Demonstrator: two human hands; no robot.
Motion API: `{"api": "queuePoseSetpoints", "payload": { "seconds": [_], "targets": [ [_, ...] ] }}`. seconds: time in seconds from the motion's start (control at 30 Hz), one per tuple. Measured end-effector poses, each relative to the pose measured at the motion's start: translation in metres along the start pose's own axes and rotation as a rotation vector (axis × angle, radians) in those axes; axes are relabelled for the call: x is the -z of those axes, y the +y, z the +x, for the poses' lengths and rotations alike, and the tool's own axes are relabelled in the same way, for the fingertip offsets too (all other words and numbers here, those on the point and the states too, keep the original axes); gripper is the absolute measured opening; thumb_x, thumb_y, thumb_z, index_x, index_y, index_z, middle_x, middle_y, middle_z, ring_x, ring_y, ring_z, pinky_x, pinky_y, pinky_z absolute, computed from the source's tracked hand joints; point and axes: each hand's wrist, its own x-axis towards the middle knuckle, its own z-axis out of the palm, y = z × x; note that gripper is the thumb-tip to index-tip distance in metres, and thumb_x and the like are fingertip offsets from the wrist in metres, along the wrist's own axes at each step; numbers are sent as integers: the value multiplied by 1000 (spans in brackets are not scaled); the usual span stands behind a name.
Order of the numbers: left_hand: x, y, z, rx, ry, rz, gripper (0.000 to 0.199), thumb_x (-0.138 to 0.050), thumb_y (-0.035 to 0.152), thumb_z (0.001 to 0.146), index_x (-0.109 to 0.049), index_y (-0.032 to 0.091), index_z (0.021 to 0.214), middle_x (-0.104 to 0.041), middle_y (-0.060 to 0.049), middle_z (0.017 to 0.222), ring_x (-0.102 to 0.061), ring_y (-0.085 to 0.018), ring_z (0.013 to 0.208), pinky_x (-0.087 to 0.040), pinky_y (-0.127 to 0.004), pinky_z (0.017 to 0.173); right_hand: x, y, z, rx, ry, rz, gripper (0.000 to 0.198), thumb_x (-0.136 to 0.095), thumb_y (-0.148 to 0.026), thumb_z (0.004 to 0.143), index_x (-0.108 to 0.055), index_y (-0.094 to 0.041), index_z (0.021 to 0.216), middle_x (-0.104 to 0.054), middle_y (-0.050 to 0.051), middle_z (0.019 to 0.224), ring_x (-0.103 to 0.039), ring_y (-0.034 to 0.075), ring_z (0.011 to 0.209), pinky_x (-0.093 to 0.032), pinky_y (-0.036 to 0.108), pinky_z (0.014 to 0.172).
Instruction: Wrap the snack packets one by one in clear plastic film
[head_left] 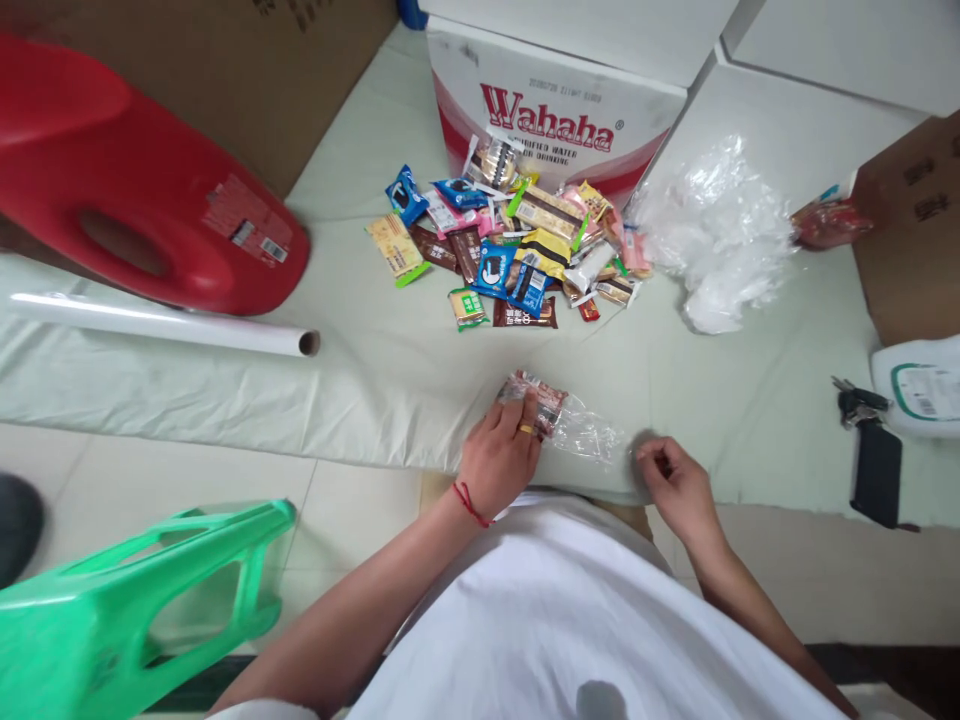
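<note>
My left hand (pixel 501 448), with a red string at the wrist and a ring, lies over a clear plastic bag (pixel 589 430). Its fingers press on the brown snack packets (pixel 551 402) inside the bag, near the table's front edge. The bag's loose end stretches to the right. Just past that end is my right hand (pixel 677 485), fingers curled and pinched together. A blurred greyish patch shows by its fingertips, and I cannot make out what is held. Beyond both hands lies a pile of wrapped snacks (pixel 517 250) in several colours.
A Wahaba-style printed "Wahaha" carton (pixel 555 110) stands behind the snacks. Crumpled clear bags (pixel 720 240) lie right of them. At left are a red jug (pixel 172 200) and a white roll (pixel 165 325). Keys (pixel 859 400) and a black case (pixel 876 470) lie right. A green stool (pixel 142 610) stands below.
</note>
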Motion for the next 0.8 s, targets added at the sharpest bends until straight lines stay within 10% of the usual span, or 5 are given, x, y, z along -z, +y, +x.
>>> {"api": "queuePoseSetpoints", "payload": {
  "seconds": [0.2, 0.4, 0.6, 0.8],
  "targets": [
    [0, 3, 2, -23, 11, 79, 55, -53, 19, 98, -47, 9, 152, -70, -13, 101, -67, -29, 97, -53, -37, 74, -20, -37, 27, 304, -1, -154, 57, -62, -58, 92, -61, -20, 133, -71, 12, 110, -56, 32, 110, -49, 45, 93],
    [1, 4, 0, -5, -13, 91, 55, -53, 20, 98, -48, 12, 152, -71, -12, 102, -66, -29, 101, -53, -37, 79, -39, -56, 29, 372, -179, -202, 18, -61, -37, 91, -66, -22, 85, -64, 8, 86, -56, 27, 91, -48, 42, 84],
    [2, 4, -2, 8, -92, 118, 54, -51, 23, 100, -49, 15, 153, -71, -12, 102, -66, -28, 100, -53, -37, 75, -10, -84, 20, 54, -357, 221, 29, -66, -48, 90, -56, -24, 78, -51, -4, 62, -45, 13, 54, -37, 26, 50],
    [1, 7, 3, -35, -156, 102, 26, -54, 16, 97, -73, 18, 113, -70, -12, 99, -65, -29, 100, -53, -39, 80, -56, -142, 48, -195, -482, 771, 47, -88, -55, 65, -56, -21, 75, -55, -7, 55, -48, 9, 44, -36, 19, 38]
  ]
}}
